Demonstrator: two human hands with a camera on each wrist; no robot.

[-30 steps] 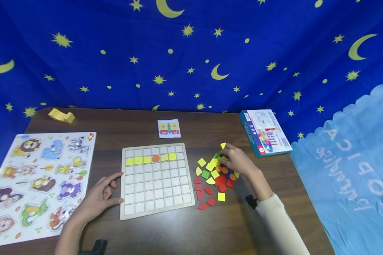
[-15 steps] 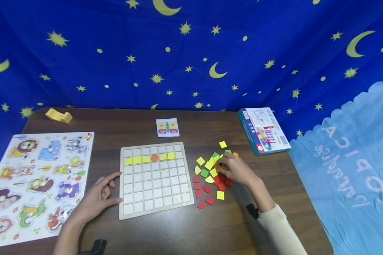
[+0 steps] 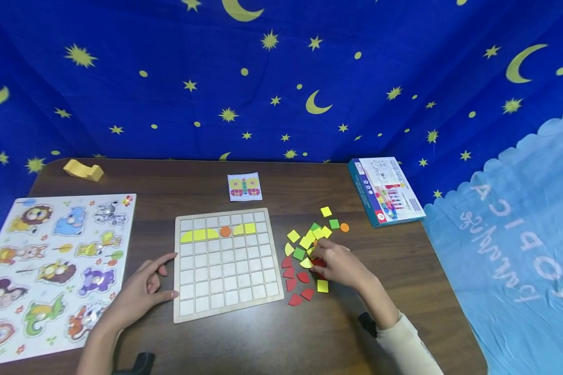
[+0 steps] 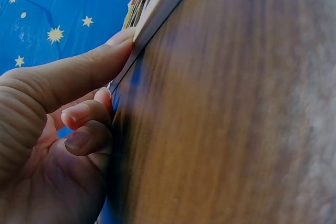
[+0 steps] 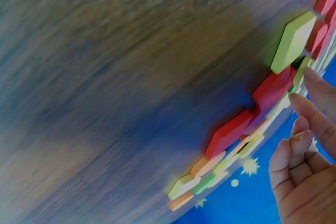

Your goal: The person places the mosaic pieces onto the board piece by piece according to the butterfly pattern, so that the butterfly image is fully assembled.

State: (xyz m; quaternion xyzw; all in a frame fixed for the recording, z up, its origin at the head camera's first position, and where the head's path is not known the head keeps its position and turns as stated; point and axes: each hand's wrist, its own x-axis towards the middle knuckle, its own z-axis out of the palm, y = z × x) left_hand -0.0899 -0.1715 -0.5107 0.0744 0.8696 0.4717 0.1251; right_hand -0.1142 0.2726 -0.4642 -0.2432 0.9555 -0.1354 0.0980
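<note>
My left hand touches the left edge of the wooden grid board with thumb and index finger, the other fingers bent in. In the left wrist view the thumb lies against the board's side. An orange circle sits in the board's second row among yellow pieces, such as a yellow square. My right hand is over the near side of the loose pieces, partly hiding red ones. In the right wrist view its thumb and index finger stand apart beside the red pieces, with nothing visible between them.
A butterfly pattern card lies behind the board. To the left is an animal puzzle board, with a yellow curved block beyond it. At the back right lies a game box. Blue star-patterned cloth hangs behind.
My right hand has moved from the far side of the loose pieces toward the near side. A green square and an orange circle now show at the back right. The left hand stays put.
</note>
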